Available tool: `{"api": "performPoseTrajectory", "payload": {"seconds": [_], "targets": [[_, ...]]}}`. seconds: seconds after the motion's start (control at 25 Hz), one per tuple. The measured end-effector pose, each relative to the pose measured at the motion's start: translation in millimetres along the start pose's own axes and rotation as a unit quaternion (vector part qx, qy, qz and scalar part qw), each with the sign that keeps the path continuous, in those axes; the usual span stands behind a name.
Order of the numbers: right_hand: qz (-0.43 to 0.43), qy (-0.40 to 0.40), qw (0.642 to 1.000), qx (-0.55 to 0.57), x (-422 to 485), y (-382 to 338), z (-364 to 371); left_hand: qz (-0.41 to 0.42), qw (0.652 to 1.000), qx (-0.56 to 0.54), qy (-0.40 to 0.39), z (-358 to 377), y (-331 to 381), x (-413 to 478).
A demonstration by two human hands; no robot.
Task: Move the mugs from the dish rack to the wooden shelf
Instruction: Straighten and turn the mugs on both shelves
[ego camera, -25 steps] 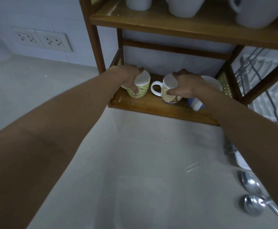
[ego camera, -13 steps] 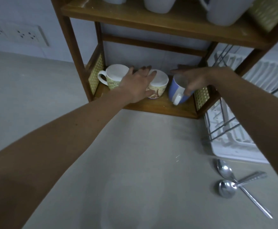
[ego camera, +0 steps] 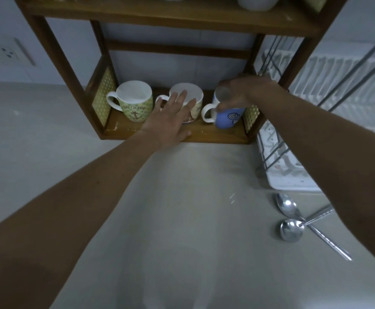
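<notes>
We see three mugs in a row on the wooden shelf's [ego camera: 215,134] bottom board: green mug [ego camera: 135,103] at its left end, cream mug [ego camera: 193,101] in the middle, blue mug [ego camera: 226,118] at its right end. Our left hand [ego camera: 171,121] lies flat with fingers spread in front of the cream mug, while our right hand [ego camera: 242,92] grips the blue mug's rim from above.

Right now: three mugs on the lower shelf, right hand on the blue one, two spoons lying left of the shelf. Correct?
Not quite. The two spoons lie on the counter to the right, in front of the dish rack, not left of the shelf; the head view shows this. The rest holds: three mugs stand on the lower shelf, and the right hand is on the blue mug.
</notes>
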State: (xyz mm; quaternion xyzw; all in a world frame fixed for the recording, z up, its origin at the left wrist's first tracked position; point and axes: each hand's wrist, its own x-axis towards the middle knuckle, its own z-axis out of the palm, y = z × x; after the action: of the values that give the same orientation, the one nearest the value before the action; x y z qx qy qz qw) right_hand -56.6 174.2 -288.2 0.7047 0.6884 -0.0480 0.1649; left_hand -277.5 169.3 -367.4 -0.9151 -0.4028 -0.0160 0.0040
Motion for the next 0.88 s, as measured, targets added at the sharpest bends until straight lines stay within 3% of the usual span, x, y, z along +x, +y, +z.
{"api": "performPoseTrajectory", "payload": {"seconds": [0.2, 0.52, 0.6, 0.68, 0.76, 0.88], "targets": [[0.061, 0.013, 0.998, 0.008, -0.8, -13.7, 3.0, -0.011, 0.998, 0.059, -0.023, -3.2, -14.5, -2.9], [0.129, 0.003, 0.991, 0.027, 5.4, -25.2, 6.0, -0.014, 0.998, 0.064, -0.005, -7.5, -13.7, -6.4], [0.102, 0.015, 0.994, 0.022, 6.6, -20.8, 7.4, -0.073, 0.995, 0.045, 0.053, -10.2, -23.5, -12.6], [0.014, 0.068, 0.997, 0.023, 10.0, -24.8, 10.1, -0.17, 0.981, 0.049, 0.081, -9.4, -40.1, -24.5], [-0.08, 0.103, 0.991, 0.036, 13.6, -41.1, 11.4, -0.2, 0.976, 0.084, 0.03, -3.1, -51.5, -36.6], [-0.071, 0.089, 0.992, 0.061, 22.1, -69.4, 12.2, -0.177, 0.975, 0.135, -0.019, 5.5, -57.0, -40.7]]}}
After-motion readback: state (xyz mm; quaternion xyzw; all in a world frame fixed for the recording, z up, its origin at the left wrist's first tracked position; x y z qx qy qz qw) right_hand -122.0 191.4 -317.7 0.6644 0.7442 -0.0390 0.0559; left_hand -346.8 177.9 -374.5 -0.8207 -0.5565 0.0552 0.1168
